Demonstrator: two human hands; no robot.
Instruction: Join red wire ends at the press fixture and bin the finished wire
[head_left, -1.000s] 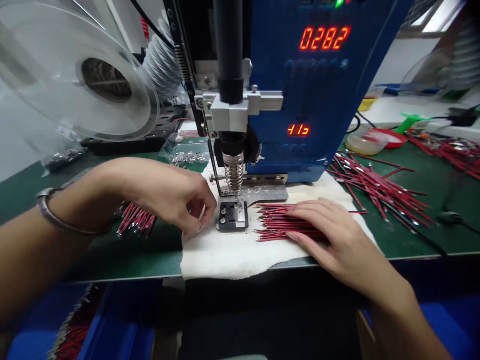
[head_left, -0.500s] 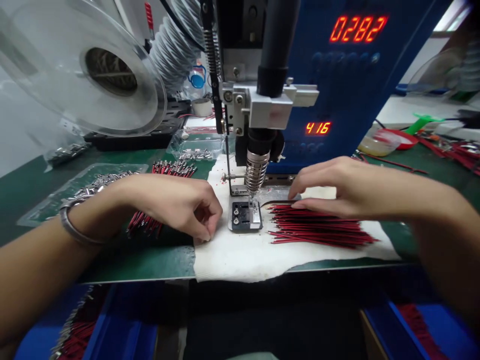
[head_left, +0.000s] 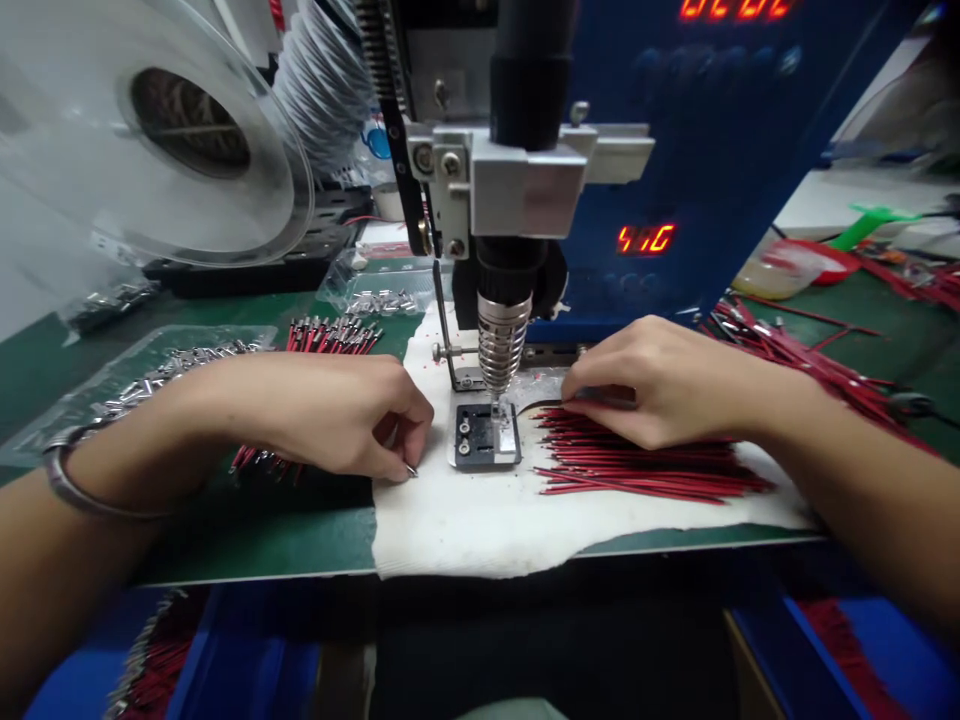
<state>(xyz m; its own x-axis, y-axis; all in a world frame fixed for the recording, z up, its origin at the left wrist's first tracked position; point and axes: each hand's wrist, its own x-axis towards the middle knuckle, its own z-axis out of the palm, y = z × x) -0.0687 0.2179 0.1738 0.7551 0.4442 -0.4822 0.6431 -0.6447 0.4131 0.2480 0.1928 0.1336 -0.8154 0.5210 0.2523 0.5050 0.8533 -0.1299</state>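
My left hand (head_left: 345, 420) is in a pinch just left of the small black fixture (head_left: 472, 437). A tiny metal piece (head_left: 412, 470) sticks out between its thumb and finger. My right hand (head_left: 652, 385) is closed at the thumb and finger around dark, thin tweezers (head_left: 541, 404), whose curved tip points toward the fixture. It hovers over the back edge of a row of red wires (head_left: 637, 470) on a white cloth (head_left: 480, 530). A metal nozzle with a coiled guard (head_left: 504, 340) hangs directly above the fixture.
Behind stands a blue machine (head_left: 690, 150) with red digits. To the left are a plastic tray of metal parts (head_left: 180, 375), finished-looking wires with metal ends (head_left: 330, 337) and a clear round hood (head_left: 247, 220). More red wires (head_left: 802, 350) lie at right.
The view has shifted slightly. My right thumb and finger have closed around the tweezers. The metal piece in my left fingers now shows.
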